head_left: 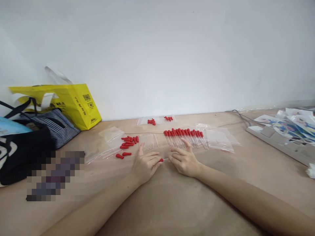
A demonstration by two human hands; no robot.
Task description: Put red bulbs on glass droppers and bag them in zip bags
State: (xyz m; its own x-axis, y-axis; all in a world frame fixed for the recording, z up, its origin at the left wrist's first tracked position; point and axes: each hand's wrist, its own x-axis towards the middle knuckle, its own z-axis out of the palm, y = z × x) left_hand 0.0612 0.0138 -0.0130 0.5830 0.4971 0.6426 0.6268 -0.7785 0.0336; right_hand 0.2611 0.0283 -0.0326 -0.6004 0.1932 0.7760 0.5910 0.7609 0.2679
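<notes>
My left hand (145,164) pinches a small red rubber bulb (161,160) | my right hand (185,160) pinches the thin clear glass dropper tube (165,159), frame centre on the tan bench (172,203) | risk: tube snapping if pushed askew, bulb slipping from my grip.

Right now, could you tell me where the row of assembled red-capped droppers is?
In the head view, the row of droppers lies right of centre, just beyond the right hand, beside clear bags.

Two bare forearms, no sleeves in view. Left hand (145,165) and right hand (185,161): no rings, watch, bracelet or gloves visible. Nails short, unpainted as far as visible.
</notes>
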